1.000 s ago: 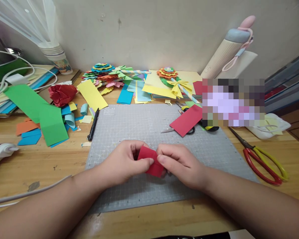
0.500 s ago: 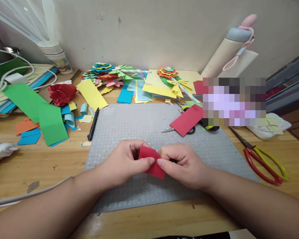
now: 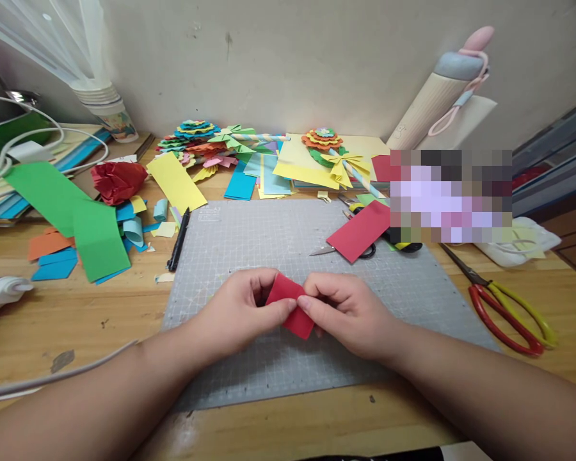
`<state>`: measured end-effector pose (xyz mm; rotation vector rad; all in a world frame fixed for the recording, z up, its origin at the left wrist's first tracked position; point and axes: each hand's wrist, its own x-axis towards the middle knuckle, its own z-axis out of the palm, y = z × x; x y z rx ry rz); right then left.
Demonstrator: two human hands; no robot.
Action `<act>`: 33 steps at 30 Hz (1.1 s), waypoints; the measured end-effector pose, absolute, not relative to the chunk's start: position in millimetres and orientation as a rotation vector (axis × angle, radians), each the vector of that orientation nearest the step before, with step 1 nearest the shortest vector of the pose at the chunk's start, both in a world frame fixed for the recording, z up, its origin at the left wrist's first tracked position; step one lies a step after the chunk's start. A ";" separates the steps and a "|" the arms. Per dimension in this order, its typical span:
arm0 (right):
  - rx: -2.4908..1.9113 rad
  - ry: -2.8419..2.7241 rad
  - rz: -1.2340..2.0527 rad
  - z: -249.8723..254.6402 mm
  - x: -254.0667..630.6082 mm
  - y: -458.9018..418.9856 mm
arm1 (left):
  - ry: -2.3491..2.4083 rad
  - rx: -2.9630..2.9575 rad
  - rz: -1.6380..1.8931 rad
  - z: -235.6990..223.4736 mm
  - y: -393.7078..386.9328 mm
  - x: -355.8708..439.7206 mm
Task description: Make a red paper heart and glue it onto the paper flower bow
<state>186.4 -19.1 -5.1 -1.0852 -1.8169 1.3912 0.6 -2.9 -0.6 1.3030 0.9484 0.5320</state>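
Observation:
A small piece of red paper (image 3: 297,325) is pinched between both my hands over the grey cutting mat (image 3: 249,237). My left hand (image 3: 249,307) grips its left side, thumb on top and fingers behind. From the other side my right hand (image 3: 345,314) holds it too, and the two thumb tips nearly meet on its face. The fingers behind the paper are partly hidden. Beyond my right hand, another red paper strip (image 3: 360,230) lies across black-handled scissors (image 3: 367,251) on the mat.
Red-and-yellow-handled scissors (image 3: 509,314) lie at the right. A black pen (image 3: 178,240) rests along the mat's left edge. Green paper (image 3: 98,240), yellow paper (image 3: 177,182), and crumpled red paper (image 3: 118,181) sit to the left. Layered paper flowers (image 3: 322,139) are at the back. A glue gun (image 3: 2,294) lies left.
The red paper has turned slightly in my fingers and its lower corner has risen. My right thumb has shifted a little left, closer to the left thumb.

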 end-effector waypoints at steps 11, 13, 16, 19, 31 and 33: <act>-1.026 -1.675 1.624 -5.6 186.1 -18.1 | 0.888 1.285 0.542 -2.0 -4.0 -3.8; -1.022 -1.673 1.642 -6.7 186.3 -19.1 | 0.859 1.309 0.496 -2.9 -3.4 -5.0; -1.042 -1.687 1.635 -6.9 186.5 -20.5 | 0.814 1.354 0.402 -3.4 -2.8 -6.3; -1.047 -1.729 1.561 -5.3 186.2 -22.1 | 0.776 1.368 0.359 -3.1 -3.0 -6.6; -1.011 -1.687 1.687 -3.4 185.6 -20.4 | 0.839 1.201 0.578 -5.2 -0.7 -4.2; -1.002 -1.620 1.732 -4.7 184.7 -20.2 | 0.827 1.193 0.570 -4.9 -0.8 -4.1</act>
